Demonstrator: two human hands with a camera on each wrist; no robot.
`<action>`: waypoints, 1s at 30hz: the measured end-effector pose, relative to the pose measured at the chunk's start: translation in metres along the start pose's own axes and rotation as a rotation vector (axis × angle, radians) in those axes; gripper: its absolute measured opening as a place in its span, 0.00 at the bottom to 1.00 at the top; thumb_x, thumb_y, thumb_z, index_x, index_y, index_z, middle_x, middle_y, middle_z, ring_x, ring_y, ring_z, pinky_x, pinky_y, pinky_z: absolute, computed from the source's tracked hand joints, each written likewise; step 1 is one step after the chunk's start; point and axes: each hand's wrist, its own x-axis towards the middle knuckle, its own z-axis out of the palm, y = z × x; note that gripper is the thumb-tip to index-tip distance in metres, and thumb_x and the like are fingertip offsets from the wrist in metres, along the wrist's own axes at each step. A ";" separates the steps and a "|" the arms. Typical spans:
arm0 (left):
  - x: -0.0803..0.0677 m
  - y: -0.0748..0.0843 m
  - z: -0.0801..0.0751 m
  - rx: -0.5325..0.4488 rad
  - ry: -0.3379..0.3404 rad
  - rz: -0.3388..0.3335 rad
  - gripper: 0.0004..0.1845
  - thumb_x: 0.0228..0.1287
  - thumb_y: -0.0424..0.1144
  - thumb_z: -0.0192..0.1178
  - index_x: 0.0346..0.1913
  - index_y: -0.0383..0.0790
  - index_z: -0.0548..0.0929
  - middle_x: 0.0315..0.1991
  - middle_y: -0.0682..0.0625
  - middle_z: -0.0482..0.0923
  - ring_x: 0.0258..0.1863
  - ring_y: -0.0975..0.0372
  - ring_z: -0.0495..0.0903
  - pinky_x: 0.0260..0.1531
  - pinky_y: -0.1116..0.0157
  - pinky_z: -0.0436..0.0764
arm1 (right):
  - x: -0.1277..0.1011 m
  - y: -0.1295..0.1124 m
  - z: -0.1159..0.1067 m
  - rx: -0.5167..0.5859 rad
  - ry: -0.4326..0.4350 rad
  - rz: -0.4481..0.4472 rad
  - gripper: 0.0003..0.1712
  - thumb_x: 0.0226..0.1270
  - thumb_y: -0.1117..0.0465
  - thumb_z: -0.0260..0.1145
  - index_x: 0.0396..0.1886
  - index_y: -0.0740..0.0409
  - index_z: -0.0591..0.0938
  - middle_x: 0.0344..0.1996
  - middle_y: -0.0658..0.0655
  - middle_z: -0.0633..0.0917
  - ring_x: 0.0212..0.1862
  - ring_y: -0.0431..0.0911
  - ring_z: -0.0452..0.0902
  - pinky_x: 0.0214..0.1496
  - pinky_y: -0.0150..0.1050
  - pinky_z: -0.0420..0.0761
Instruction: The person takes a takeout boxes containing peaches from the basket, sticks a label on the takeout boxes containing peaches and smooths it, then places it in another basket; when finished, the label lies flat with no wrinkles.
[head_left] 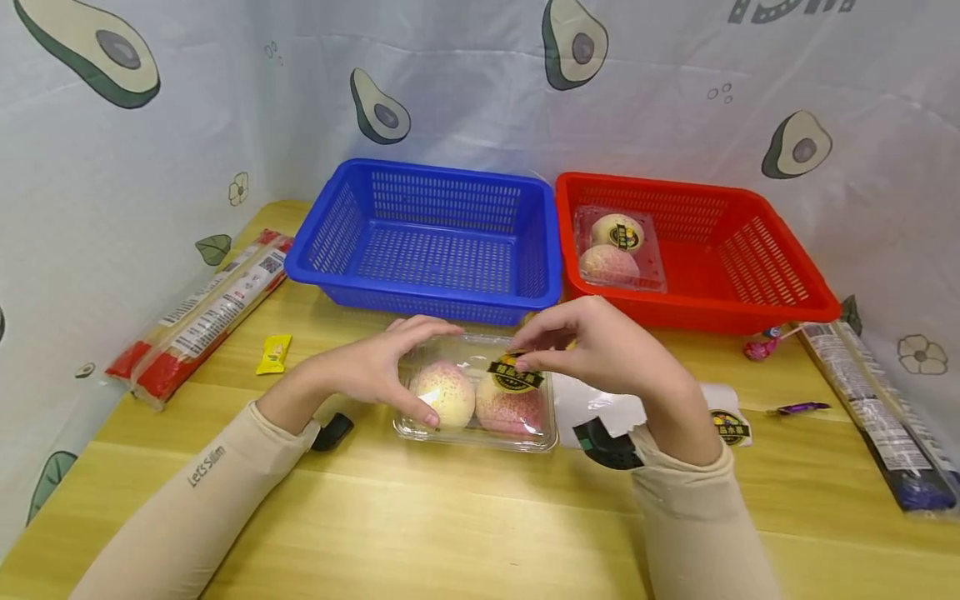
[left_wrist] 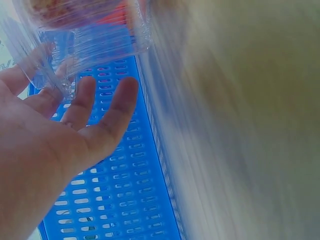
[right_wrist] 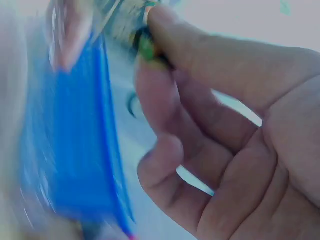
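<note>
Black-and-gold sticker [head_left: 514, 375] pinched by right hand [head_left: 600, 346] thumb and forefinger, atop clear fruit box [head_left: 476, 392]. Left end of box cupped by left hand [head_left: 382, 367], fingers curled over lid, thumb at near side. Box laid flat on wooden surface [head_left: 480, 525], long axis left-right, two peaches side by side within. Blue basket [head_left: 427, 237] just behind; red basket [head_left: 697, 250] beside it, second fruit box [head_left: 618, 248] held inside.

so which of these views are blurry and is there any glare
Head view: sharp, with a bright glare patch on the wooden table. Left wrist view: hand fairly clear, right side smeared by blur. Right wrist view: soft throughout, the blue basket a smear.
</note>
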 end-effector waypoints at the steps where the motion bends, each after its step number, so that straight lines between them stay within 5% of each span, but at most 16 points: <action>1: 0.000 0.000 0.000 -0.001 0.000 0.002 0.57 0.45 0.56 0.81 0.77 0.53 0.61 0.75 0.55 0.56 0.73 0.54 0.52 0.67 0.40 0.59 | 0.008 -0.001 0.005 -0.004 -0.014 -0.009 0.07 0.62 0.62 0.76 0.39 0.48 0.92 0.35 0.42 0.88 0.33 0.40 0.81 0.35 0.39 0.81; 6: 0.000 0.001 0.001 -0.019 -0.003 0.003 0.57 0.45 0.56 0.81 0.77 0.52 0.60 0.75 0.54 0.55 0.73 0.55 0.52 0.67 0.42 0.60 | 0.028 -0.002 0.022 -0.019 -0.075 -0.003 0.06 0.66 0.63 0.73 0.40 0.51 0.92 0.35 0.43 0.88 0.34 0.41 0.79 0.37 0.41 0.81; 14: -0.001 0.000 0.001 -0.031 -0.010 0.014 0.57 0.46 0.54 0.81 0.78 0.51 0.60 0.75 0.53 0.54 0.73 0.56 0.53 0.68 0.43 0.59 | 0.027 0.000 0.025 0.100 -0.038 0.036 0.06 0.68 0.65 0.71 0.41 0.53 0.91 0.34 0.46 0.88 0.35 0.43 0.82 0.40 0.41 0.82; 25: -0.002 0.001 -0.001 -0.035 -0.014 0.009 0.56 0.47 0.54 0.81 0.78 0.53 0.60 0.75 0.53 0.53 0.73 0.56 0.52 0.68 0.43 0.58 | 0.039 -0.004 0.051 -0.223 0.004 0.118 0.08 0.62 0.64 0.76 0.41 0.55 0.90 0.33 0.48 0.85 0.36 0.44 0.79 0.40 0.39 0.81; 30: -0.001 0.001 0.000 -0.030 -0.021 0.017 0.56 0.47 0.54 0.81 0.78 0.53 0.60 0.76 0.54 0.53 0.74 0.56 0.52 0.69 0.44 0.58 | 0.035 -0.011 0.053 -0.295 -0.043 0.048 0.07 0.63 0.66 0.73 0.40 0.54 0.90 0.36 0.49 0.85 0.39 0.43 0.79 0.43 0.39 0.81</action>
